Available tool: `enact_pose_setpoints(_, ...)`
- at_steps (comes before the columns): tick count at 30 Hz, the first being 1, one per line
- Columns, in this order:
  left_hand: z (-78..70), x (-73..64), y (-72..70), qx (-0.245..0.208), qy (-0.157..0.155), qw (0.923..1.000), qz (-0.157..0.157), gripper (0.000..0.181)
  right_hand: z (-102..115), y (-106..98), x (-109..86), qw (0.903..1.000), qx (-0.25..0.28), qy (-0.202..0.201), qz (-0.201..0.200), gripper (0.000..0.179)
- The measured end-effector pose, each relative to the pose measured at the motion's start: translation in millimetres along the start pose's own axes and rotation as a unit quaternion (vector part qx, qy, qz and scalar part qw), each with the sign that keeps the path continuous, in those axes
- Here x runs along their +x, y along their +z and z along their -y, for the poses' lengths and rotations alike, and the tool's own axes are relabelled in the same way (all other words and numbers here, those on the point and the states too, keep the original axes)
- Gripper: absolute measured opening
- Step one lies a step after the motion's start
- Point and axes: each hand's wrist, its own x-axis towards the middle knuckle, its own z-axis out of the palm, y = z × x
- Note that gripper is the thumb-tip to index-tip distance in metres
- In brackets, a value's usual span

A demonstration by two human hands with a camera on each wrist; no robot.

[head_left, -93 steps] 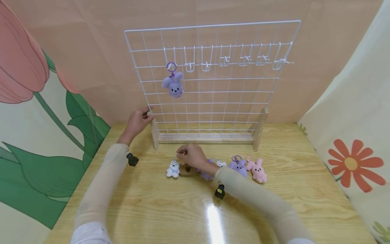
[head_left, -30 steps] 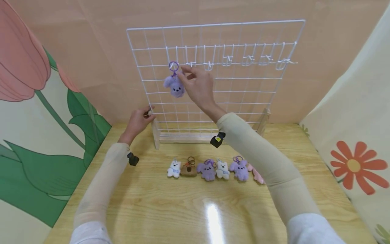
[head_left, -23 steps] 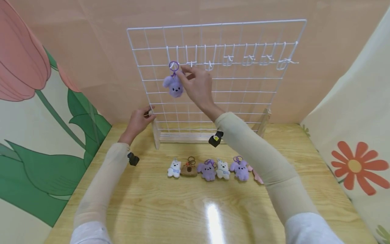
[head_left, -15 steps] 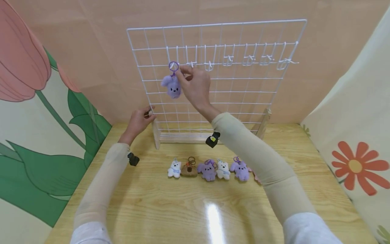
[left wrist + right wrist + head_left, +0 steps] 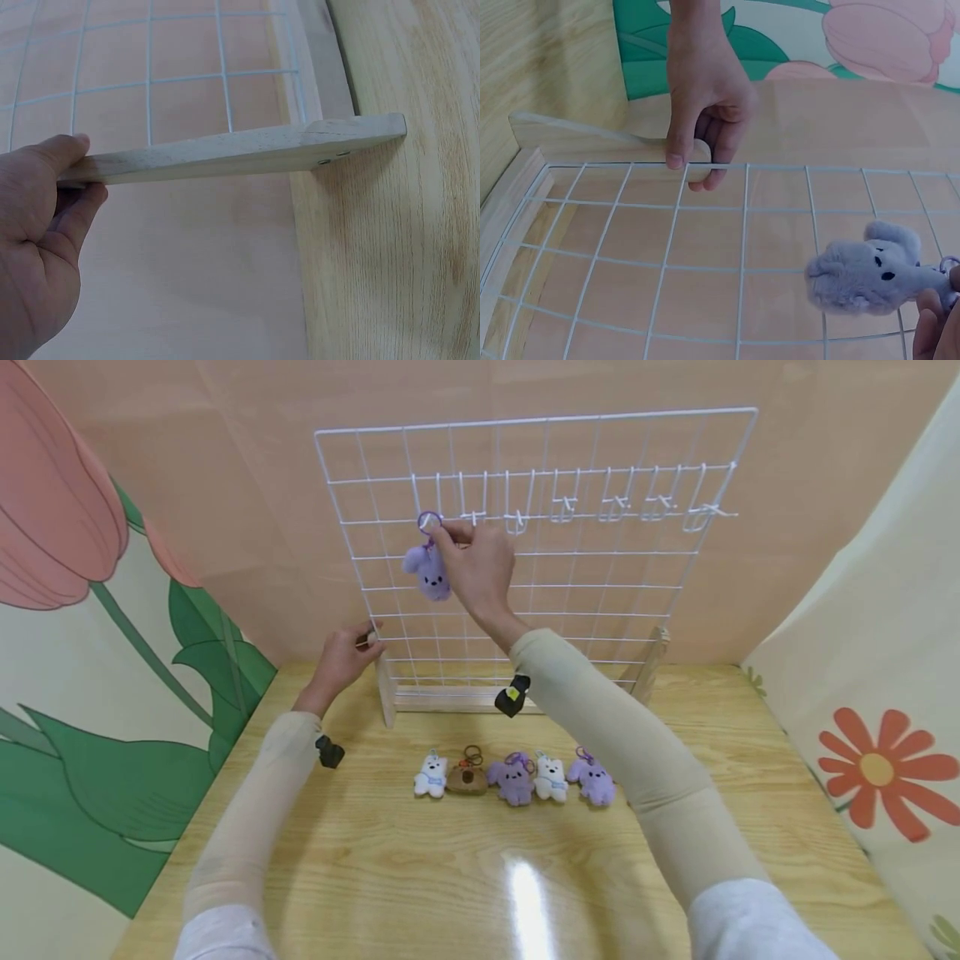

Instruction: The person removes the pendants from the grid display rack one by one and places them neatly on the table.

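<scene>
A purple plush bunny keychain (image 5: 431,575) hangs by its purple ring (image 5: 429,522) at the leftmost hook of the white wire grid rack (image 5: 570,553). My right hand (image 5: 482,564) pinches it just under the ring, covering one ear in the head view. In the right wrist view the plush bunny (image 5: 862,274) lies in front of the grid, the right fingers (image 5: 930,326) at its ring end. My left hand (image 5: 343,656) grips the rack's left wooden upright (image 5: 217,154) between thumb and fingers.
Several white hooks (image 5: 567,508) line the grid to the right. On the table (image 5: 420,868) lie a white bear keychain (image 5: 431,777), a brown one (image 5: 468,778), a purple one (image 5: 513,781), another white (image 5: 551,779) and another purple (image 5: 595,783). My right sleeve crosses above the table.
My right hand has risen from the row of keychains to the hanging purple bunny, then slid left to its ring. The pink keychain is now hidden behind my right arm. My left hand stays put.
</scene>
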Motion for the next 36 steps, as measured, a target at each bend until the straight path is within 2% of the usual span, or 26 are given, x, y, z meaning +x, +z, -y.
enact_pose_setpoints(5, 0.8, 0.3, 0.7, -0.006, 0.0, 1.0, -0.001, 0.042, 0.4, 1.2, 1.0, 0.9999, -0.005, 0.007, -0.01, 0.024)
enact_pose_setpoints(10, 0.4, -0.1, 0.0, -0.007, 0.003, 1.0, 0.0, 0.042, 0.3, 1.5, 0.7, 0.9995, -0.003, -0.014, -0.03, 0.021)
enact_pose_setpoints(23, -0.7, -0.3, 0.5, 0.002, 0.007, 1.0, -0.004, 0.04, 1.9, 0.6, -7.0, 0.9965, 0.081, -0.001, -0.019, 0.014)
enact_pose_setpoints(36, -1.9, -0.7, 0.3, -0.006, 0.006, 1.0, -0.003, 0.041, 2.4, -2.4, -17.9, 0.9927, 0.117, -0.025, -0.016, 0.014)
